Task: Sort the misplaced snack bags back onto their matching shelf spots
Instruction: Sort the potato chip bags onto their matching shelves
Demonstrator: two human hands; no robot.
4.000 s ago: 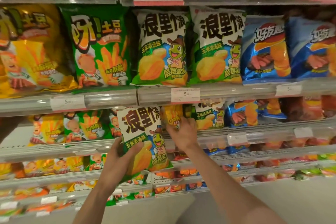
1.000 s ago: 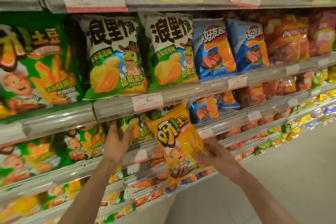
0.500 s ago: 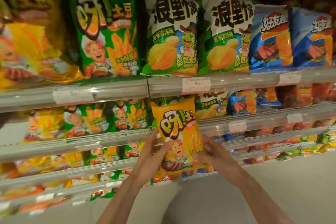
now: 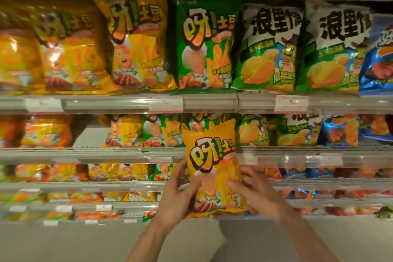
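Observation:
A small yellow potato-stick bag [image 4: 212, 159] is upright in front of the shelves, held between both hands. My left hand [image 4: 178, 195] grips its lower left edge and my right hand [image 4: 255, 193] grips its lower right side. Behind its top, on the second shelf, stand small green bags [image 4: 161, 132] of the same brand. Small yellow bags [image 4: 125, 132] of the same kind stand just left of those. Large yellow bags [image 4: 136, 42] fill the top shelf's left half, with a large green bag [image 4: 204, 47] to their right.
White-and-green corn chip bags [image 4: 270, 49] and blue bags [image 4: 378, 55] occupy the right of the shelves. Price tags [image 4: 165, 103] hang on the shelf rails [image 4: 210, 102]. A bare gap [image 4: 89, 136] shows on the second shelf at left. Lower shelves hold several more small bags.
The view has swung to the left, bringing more yellow bags into sight. The yellow bag stays between both hands, now in front of the second shelf's green bags.

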